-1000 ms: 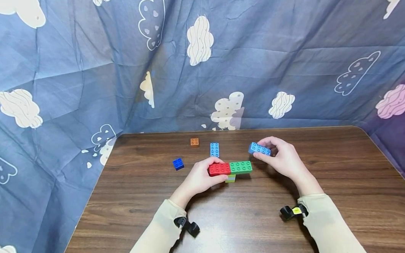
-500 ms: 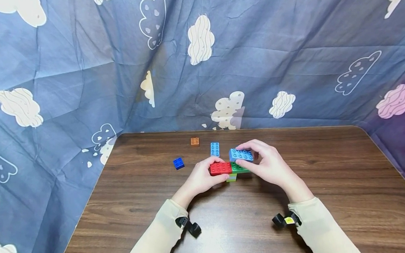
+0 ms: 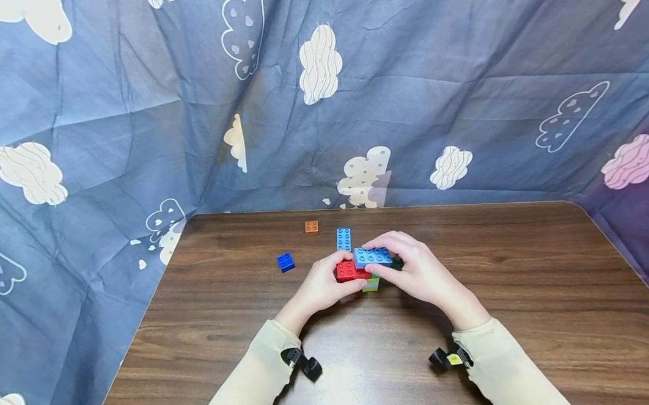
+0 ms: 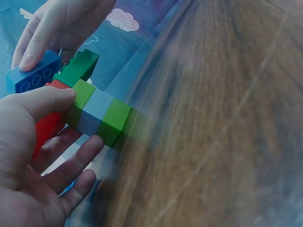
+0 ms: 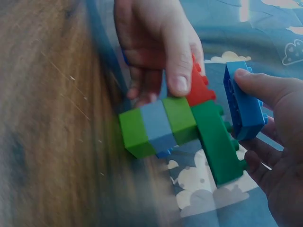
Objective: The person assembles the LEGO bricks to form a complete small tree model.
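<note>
My left hand (image 3: 320, 283) grips a red brick (image 3: 346, 272) between thumb and fingers. A dark green brick (image 5: 218, 144) sits end to end with it, both on top of a short column (image 4: 97, 111) of lime, pale blue and lime bricks standing on the table. My right hand (image 3: 419, 274) pinches a blue eight-stud brick (image 3: 372, 257) by its long sides, studs up. That brick hovers over where red and green meet; in the right wrist view a gap shows between it and the studs below. It hides much of the green brick in the head view.
Behind the left hand lie a light blue brick (image 3: 343, 239), a small dark blue brick (image 3: 286, 262) and a small orange brick (image 3: 312, 227) on the wooden table (image 3: 526, 265). A cloud-patterned cloth (image 3: 277, 131) hangs along the table's back edge.
My right hand has carried the blue brick leftward, from the right of the green brick to above the red and green join. The left hand has kept its grip in place.
</note>
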A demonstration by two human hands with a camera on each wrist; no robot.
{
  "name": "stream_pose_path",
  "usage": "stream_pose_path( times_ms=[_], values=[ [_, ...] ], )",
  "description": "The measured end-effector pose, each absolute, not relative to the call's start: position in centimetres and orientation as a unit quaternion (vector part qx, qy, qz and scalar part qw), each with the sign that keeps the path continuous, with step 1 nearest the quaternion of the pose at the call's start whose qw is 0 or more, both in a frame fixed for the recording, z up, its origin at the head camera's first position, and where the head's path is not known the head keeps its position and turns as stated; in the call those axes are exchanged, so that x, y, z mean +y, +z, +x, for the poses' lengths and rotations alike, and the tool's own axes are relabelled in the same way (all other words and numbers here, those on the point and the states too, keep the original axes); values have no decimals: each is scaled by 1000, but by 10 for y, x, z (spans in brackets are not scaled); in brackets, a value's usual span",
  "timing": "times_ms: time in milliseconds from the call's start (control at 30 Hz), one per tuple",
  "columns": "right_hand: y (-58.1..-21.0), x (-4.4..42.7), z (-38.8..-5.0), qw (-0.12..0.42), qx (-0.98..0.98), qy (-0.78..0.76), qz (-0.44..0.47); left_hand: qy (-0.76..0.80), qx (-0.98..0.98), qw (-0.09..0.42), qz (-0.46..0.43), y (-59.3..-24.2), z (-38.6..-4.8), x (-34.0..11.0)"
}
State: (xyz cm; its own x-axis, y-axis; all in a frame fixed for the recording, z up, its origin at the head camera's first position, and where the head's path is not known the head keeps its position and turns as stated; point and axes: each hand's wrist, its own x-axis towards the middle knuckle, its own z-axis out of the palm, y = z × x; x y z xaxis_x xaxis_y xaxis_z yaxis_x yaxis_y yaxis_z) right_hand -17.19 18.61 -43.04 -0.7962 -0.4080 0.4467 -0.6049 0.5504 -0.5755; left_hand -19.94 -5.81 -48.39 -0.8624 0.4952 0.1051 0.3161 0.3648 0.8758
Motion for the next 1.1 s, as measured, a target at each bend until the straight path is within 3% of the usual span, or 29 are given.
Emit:
stream_pose_path(
  times_ms=[333, 1100],
  values=[
    [-439, 173, -170, 146, -867, 361, 310, 503, 816, 81, 272, -484, -201, -59],
    [-438, 170, -167, 126, -883, 346, 290, 504, 816, 94, 265, -483, -199, -60]
  ],
)
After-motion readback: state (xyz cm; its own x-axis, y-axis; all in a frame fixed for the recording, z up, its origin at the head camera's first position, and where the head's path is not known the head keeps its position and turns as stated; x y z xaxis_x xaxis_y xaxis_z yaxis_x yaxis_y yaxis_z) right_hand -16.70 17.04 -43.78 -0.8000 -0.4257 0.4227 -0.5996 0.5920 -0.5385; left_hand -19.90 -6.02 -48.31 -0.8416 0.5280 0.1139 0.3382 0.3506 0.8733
